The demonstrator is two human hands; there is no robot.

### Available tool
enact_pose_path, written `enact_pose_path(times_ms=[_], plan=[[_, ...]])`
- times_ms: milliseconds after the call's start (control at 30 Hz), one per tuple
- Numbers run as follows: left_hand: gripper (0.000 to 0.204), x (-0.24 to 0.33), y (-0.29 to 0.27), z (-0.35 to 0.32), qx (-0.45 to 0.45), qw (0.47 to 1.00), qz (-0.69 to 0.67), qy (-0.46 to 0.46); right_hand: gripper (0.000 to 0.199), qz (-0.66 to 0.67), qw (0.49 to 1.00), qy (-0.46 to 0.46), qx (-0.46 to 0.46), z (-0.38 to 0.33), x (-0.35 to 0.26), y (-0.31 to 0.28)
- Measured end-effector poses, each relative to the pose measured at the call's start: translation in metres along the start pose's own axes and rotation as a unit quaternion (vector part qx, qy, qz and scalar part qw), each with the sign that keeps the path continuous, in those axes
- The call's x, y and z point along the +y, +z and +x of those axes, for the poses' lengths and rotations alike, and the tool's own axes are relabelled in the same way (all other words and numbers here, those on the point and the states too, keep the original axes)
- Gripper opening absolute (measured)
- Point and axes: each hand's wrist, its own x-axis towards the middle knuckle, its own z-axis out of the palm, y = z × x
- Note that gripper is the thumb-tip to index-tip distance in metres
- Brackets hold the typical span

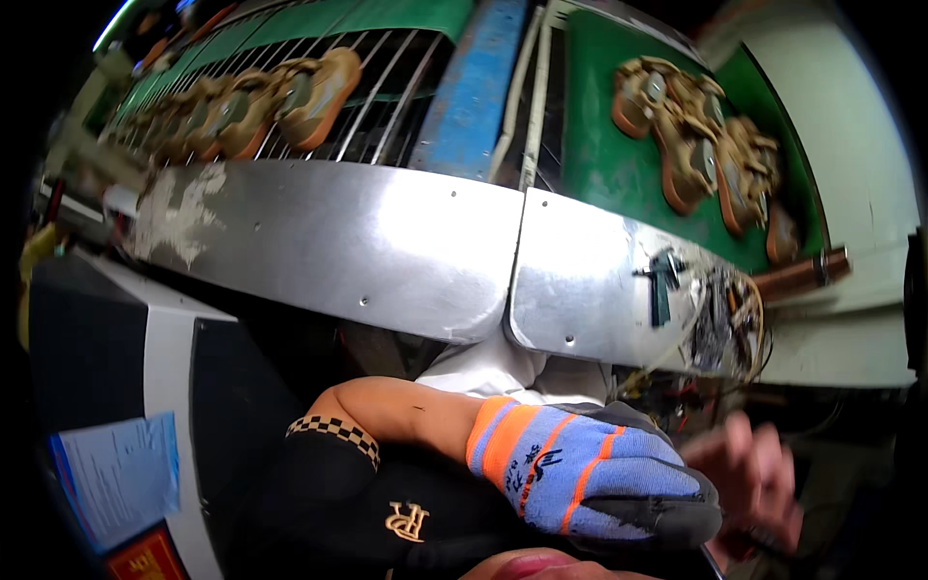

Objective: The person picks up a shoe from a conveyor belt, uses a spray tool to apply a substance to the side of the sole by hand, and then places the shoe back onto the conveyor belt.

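My left hand (590,474) wears a blue and orange knit glove with black coated fingers and is held low, in front of my body. Its fingers are curled and pressed together, and whatever they may hold is hidden. Just to its right is my bare right hand (744,474), smeared by motion, with a dark band at the wrist. Its finger pose is too blurred to read. On the metal ledge (387,246) beyond both hands lies a dark green T-shaped tool (661,290), touched by neither hand.
Several tan shoes (691,159) stand on a green belt (599,106) at the right. More tan shoes (314,97) line the metal rack (387,92) at the left. Small tools (720,314) crowd the ledge's right end. A blue-edged paper sheet (116,478) hangs at lower left.
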Motion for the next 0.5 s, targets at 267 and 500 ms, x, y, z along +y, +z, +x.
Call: enact_pose_path(times_ms=[267, 500], plan=[[0.042, 0.01, -0.017, 0.003, 0.05, 0.994, 0.09, 0.032, 0.047, 0.057, 0.994, -0.072, -0.052, 0.025, 0.003, 0.039], [0.056, 0.004, -0.022, -0.01, 0.027, 0.994, 0.106, 0.015, 0.046, 0.072, 0.992, -0.078, -0.07, 0.024, 0.0, 0.04]])
